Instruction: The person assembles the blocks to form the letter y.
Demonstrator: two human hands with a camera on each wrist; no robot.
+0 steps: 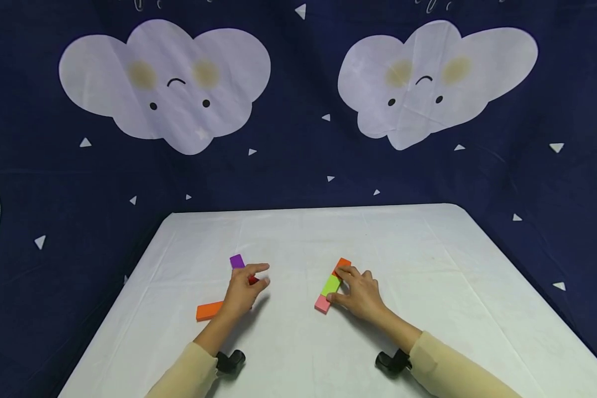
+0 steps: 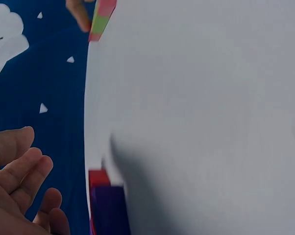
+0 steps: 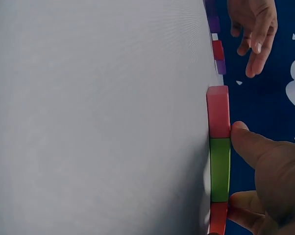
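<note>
A navy backdrop (image 1: pixel 298 138) stands behind the white table (image 1: pixel 403 237). From my remote seat, I see the right hand (image 1: pixel 360 296) spread along three blocks in line on the table: thumb touching the pink block (image 1: pixel 321 304), fingers on the orange block (image 1: pixel 345 262), the green block (image 1: pixel 331 284) between them. I see no finger wrapped around any. The left hand (image 1: pixel 244 287) is loose and holds nothing, above the red block (image 1: pixel 252 280) and near the purple block (image 1: pixel 236 261). Beside its wrist I see another orange piece (image 1: pixel 209 311).
</note>
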